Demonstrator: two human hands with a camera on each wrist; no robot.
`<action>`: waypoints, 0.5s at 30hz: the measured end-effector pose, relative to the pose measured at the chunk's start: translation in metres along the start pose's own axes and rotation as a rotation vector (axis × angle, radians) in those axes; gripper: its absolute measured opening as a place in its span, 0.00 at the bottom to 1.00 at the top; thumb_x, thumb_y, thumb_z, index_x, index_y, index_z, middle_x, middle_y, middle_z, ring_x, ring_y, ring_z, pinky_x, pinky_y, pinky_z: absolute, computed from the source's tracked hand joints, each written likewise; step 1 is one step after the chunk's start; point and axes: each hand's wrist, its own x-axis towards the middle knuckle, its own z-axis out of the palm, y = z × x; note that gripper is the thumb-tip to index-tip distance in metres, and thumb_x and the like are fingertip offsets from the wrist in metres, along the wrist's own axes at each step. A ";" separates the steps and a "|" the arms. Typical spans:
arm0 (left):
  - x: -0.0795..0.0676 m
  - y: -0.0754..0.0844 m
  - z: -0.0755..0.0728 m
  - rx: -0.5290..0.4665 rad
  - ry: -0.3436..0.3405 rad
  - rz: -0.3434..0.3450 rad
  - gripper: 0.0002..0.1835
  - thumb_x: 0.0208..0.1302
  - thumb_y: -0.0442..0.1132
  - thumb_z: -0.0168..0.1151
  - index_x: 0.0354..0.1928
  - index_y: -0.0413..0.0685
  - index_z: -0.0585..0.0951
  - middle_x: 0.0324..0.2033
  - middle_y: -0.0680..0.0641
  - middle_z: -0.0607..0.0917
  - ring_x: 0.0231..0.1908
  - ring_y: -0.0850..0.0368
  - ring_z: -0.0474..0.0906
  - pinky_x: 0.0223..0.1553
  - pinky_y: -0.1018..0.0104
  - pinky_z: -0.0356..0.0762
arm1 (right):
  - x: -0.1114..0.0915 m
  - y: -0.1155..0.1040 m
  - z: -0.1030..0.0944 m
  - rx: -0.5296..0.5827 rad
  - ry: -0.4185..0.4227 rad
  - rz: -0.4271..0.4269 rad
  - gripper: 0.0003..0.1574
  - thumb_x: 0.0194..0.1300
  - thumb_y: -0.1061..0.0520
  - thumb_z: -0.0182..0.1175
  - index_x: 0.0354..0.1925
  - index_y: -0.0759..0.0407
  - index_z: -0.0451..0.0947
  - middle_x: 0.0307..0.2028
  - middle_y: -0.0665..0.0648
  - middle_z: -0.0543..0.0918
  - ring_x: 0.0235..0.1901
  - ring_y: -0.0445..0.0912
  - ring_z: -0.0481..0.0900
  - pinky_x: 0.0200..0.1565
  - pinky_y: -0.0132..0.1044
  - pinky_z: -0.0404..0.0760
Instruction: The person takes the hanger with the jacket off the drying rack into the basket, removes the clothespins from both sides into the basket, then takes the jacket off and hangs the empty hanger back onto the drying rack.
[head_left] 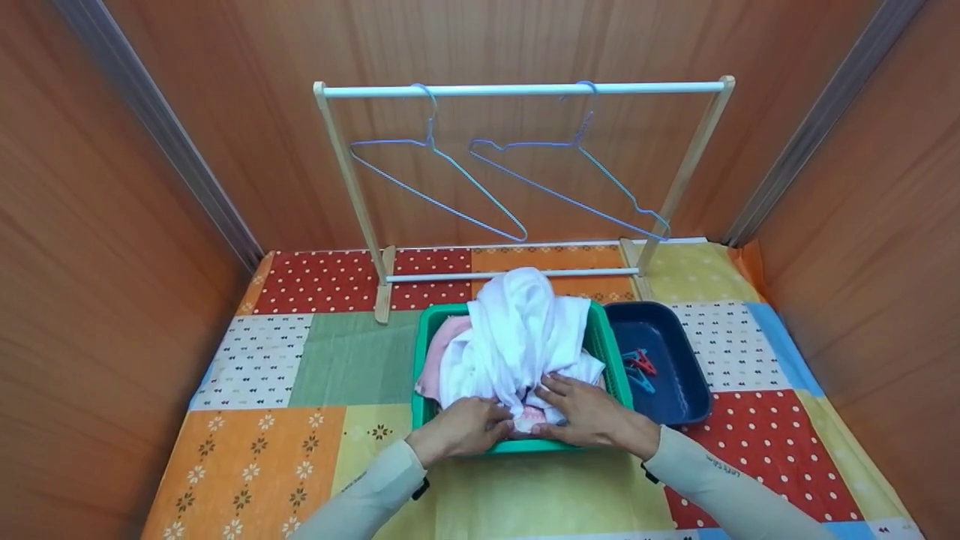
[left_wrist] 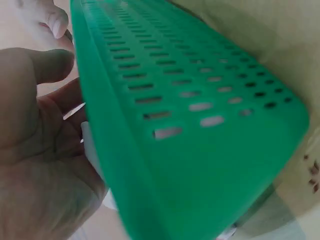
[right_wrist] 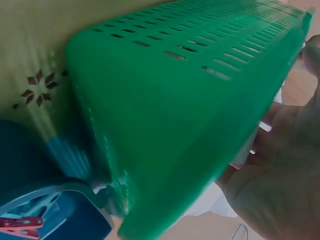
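A white garment (head_left: pixel 521 322) is heaped in a green basket (head_left: pixel 421 375), and its top rises above the far rim. Pink cloth (head_left: pixel 447 352) shows at the basket's left side, with a paler pink patch at the front between the hands. My left hand (head_left: pixel 466 426) reaches over the near rim to the front of the garment, its fingertips partly hidden by cloth. To its right, my right hand (head_left: pixel 589 412) rests on the garment with fingers spread and thumb apart. Both wrist views show the palms just beyond the perforated basket wall (left_wrist: pixel 165 165).
Behind the basket stands a rack with a white rail (head_left: pixel 510 90) and wooden legs. Two hangers, the left hanger (head_left: pixel 435 199) and the right hanger (head_left: pixel 562 195), hang from it. A dark blue tub (head_left: pixel 686 375) with red and blue clothespins (head_left: pixel 640 367) adjoins the basket's right side. Wooden panels enclose the patchwork-covered table.
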 end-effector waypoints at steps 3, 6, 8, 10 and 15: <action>-0.001 0.001 0.002 -0.015 -0.059 -0.012 0.23 0.70 0.58 0.42 0.59 0.61 0.75 0.58 0.54 0.78 0.60 0.54 0.73 0.61 0.54 0.70 | -0.002 -0.002 0.002 0.000 -0.012 -0.005 0.49 0.62 0.23 0.36 0.69 0.51 0.58 0.70 0.55 0.59 0.70 0.53 0.57 0.66 0.52 0.62; -0.003 0.002 0.002 -0.039 -0.081 -0.052 0.24 0.70 0.58 0.39 0.62 0.61 0.72 0.62 0.53 0.74 0.65 0.53 0.67 0.64 0.52 0.65 | -0.002 -0.003 0.003 0.002 -0.028 -0.002 0.48 0.64 0.24 0.33 0.70 0.51 0.56 0.71 0.54 0.57 0.71 0.53 0.54 0.68 0.51 0.59; -0.005 0.003 0.001 -0.045 -0.074 -0.058 0.24 0.70 0.58 0.40 0.62 0.61 0.72 0.62 0.53 0.74 0.65 0.53 0.66 0.64 0.52 0.65 | -0.002 -0.002 0.003 0.019 -0.039 0.007 0.45 0.66 0.26 0.33 0.70 0.50 0.55 0.72 0.54 0.56 0.72 0.52 0.53 0.69 0.51 0.58; -0.005 0.003 0.002 -0.041 -0.059 -0.051 0.24 0.70 0.58 0.41 0.62 0.60 0.72 0.62 0.53 0.74 0.65 0.54 0.68 0.64 0.52 0.66 | -0.002 -0.001 0.002 0.040 -0.043 0.016 0.43 0.67 0.28 0.35 0.70 0.48 0.54 0.72 0.53 0.56 0.72 0.52 0.53 0.69 0.52 0.58; -0.005 0.006 0.005 -0.020 0.020 0.003 0.21 0.69 0.55 0.45 0.57 0.60 0.77 0.56 0.56 0.80 0.59 0.58 0.74 0.60 0.57 0.71 | -0.008 0.001 -0.003 0.070 -0.004 0.021 0.37 0.68 0.34 0.42 0.69 0.47 0.57 0.71 0.53 0.59 0.71 0.52 0.57 0.67 0.52 0.61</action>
